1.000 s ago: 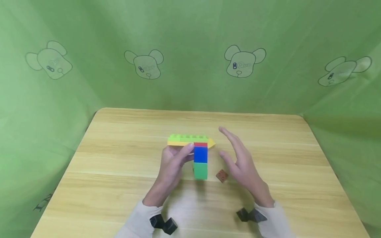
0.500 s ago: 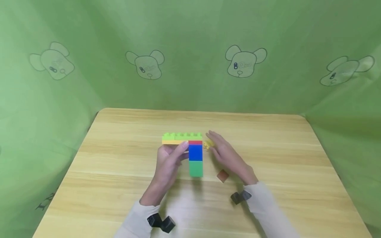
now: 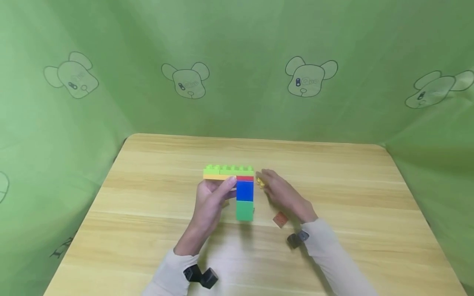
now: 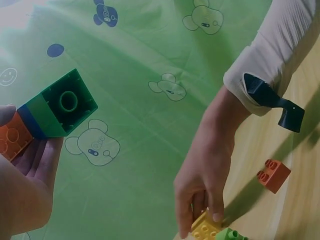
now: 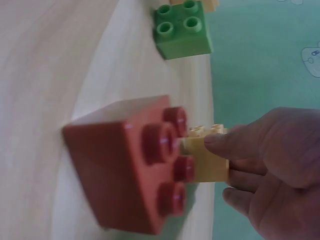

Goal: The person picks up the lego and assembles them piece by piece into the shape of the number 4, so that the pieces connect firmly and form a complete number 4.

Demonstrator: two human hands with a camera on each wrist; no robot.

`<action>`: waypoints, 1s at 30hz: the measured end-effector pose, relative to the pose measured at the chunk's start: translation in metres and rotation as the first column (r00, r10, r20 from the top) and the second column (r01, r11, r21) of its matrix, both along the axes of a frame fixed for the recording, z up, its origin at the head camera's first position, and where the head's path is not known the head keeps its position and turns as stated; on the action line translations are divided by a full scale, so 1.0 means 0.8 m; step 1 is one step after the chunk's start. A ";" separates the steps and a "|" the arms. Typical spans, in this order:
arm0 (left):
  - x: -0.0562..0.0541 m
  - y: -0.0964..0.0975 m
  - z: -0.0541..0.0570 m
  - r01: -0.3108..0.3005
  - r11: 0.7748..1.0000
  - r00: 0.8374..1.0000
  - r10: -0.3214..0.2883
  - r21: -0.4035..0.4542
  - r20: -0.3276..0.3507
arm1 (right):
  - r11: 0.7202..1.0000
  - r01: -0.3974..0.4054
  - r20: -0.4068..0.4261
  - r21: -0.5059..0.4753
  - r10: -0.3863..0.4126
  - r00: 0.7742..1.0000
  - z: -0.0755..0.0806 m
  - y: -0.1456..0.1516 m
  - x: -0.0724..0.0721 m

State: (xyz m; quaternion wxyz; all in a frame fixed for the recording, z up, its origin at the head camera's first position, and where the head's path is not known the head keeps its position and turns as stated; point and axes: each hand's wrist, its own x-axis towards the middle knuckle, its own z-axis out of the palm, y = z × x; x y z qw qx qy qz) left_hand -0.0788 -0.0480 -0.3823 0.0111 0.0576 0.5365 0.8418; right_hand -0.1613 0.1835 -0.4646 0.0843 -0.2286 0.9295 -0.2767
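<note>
Left grip (image 3: 210, 203) clamped on brick build (image 3: 245, 190); right grip (image 3: 284, 192) pinches yellow brick (image 5: 206, 162) (between fingertips (image 4: 216, 217))

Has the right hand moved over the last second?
Yes, the right hand has moved left against the table in the head view, to the yellow brick.

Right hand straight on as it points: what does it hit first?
Seemingly the raised lime bricks, next in line in the head view; depth is unclear, so the right hand might pass beneath.
</note>
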 end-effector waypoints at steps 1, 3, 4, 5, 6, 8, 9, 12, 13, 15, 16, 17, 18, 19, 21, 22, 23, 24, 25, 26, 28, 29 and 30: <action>0.000 0.000 0.000 0.001 1.000 1.000 -0.001 -0.003 -0.001 | 1.000 0.001 -0.009 -0.004 -0.001 1.000 -0.001 0.000 0.001; 0.000 -0.001 0.000 0.004 1.000 1.000 -0.004 -0.009 -0.001 | 1.000 0.012 -0.024 -0.003 -0.012 1.000 -0.002 0.001 0.001; 0.000 -0.001 -0.001 0.008 1.000 1.000 -0.008 -0.011 -0.001 | 1.000 0.024 -0.027 -0.001 -0.025 0.999 -0.002 0.001 0.001; 0.000 -0.001 -0.001 0.012 1.000 1.000 -0.012 -0.012 -0.001 | 0.999 0.037 -0.033 0.006 -0.036 0.999 -0.002 0.002 0.002; 0.000 -0.001 -0.001 0.015 1.000 1.000 -0.015 -0.012 -0.001 | 0.999 0.049 -0.038 0.014 -0.049 0.998 -0.002 0.002 0.002; 0.001 -0.001 -0.001 0.020 1.000 1.000 -0.020 -0.013 0.002 | 0.997 0.078 -0.034 0.027 -0.077 0.996 -0.001 0.003 0.002; 0.001 -0.001 -0.001 0.022 1.000 1.000 -0.022 -0.012 0.002 | 0.995 0.092 -0.030 0.032 -0.091 0.995 0.000 0.003 0.002; 0.001 -0.001 -0.001 0.021 1.000 1.000 -0.021 -0.007 0.005 | 0.991 0.127 -0.010 0.032 -0.127 0.992 0.003 0.004 0.001; 0.001 -0.001 -0.001 0.020 1.000 1.000 -0.020 -0.007 0.005 | 0.990 0.140 0.001 0.029 -0.140 0.990 0.004 0.003 0.002; 0.001 -0.001 -0.001 0.018 1.000 1.000 -0.018 -0.010 0.004 | 0.986 0.162 0.018 0.023 -0.163 0.987 0.007 0.003 0.002; 0.001 -0.001 -0.001 0.017 1.000 1.000 -0.017 -0.011 0.006 | 0.984 0.177 0.032 0.015 -0.177 0.984 0.008 0.003 0.003; 0.001 -0.001 -0.002 0.017 1.000 1.000 -0.017 -0.011 0.005 | 0.981 0.194 0.045 0.008 -0.194 0.980 0.010 0.003 0.004; 0.001 -0.001 -0.002 0.014 1.000 1.000 -0.014 -0.015 0.006 | 0.976 0.216 0.061 -0.003 -0.215 0.975 0.013 0.003 0.005; 0.001 -0.001 -0.002 0.010 1.000 1.000 -0.009 -0.022 0.008 | 0.973 0.232 0.076 -0.017 -0.230 0.970 0.016 0.002 0.006; 0.000 -0.001 -0.002 0.002 0.999 1.000 -0.001 -0.035 0.008 | 0.962 0.268 0.094 -0.056 -0.262 0.961 0.024 0.002 0.008; 0.000 0.000 -0.002 -0.003 0.999 1.000 0.004 -0.041 0.007 | 0.955 0.285 0.099 -0.087 -0.276 0.956 0.030 0.001 0.009; 0.000 0.000 -0.002 -0.008 0.999 1.000 0.008 -0.051 0.004 | 0.948 0.297 0.096 -0.119 -0.286 0.953 0.035 0.001 0.010; 0.000 0.001 -0.003 -0.012 0.998 1.000 0.012 -0.060 0.003 | 0.939 0.303 0.091 -0.161 -0.291 0.952 0.041 0.000 0.010; 0.000 0.001 -0.003 -0.015 0.998 1.000 0.015 -0.066 0.003 | 0.930 0.304 0.083 -0.206 -0.293 0.953 0.047 -0.001 0.011; 0.000 0.001 -0.003 -0.017 0.998 1.000 0.017 -0.068 0.001 | 0.919 0.302 0.073 -0.254 -0.294 0.953 0.054 -0.001 0.012; 0.000 0.002 -0.003 -0.022 0.997 1.000 0.022 -0.071 0.001 | 0.890 0.288 0.057 -0.353 -0.287 0.956 0.067 -0.003 0.015; 0.000 0.003 -0.003 -0.022 0.997 1.000 0.023 -0.070 0.001 | 0.874 0.278 0.048 -0.399 -0.283 0.958 0.074 -0.005 0.017; 0.000 0.003 -0.003 -0.023 0.997 1.000 0.023 -0.070 0.002 | 0.855 0.265 0.040 -0.446 -0.277 0.960 0.080 -0.006 0.019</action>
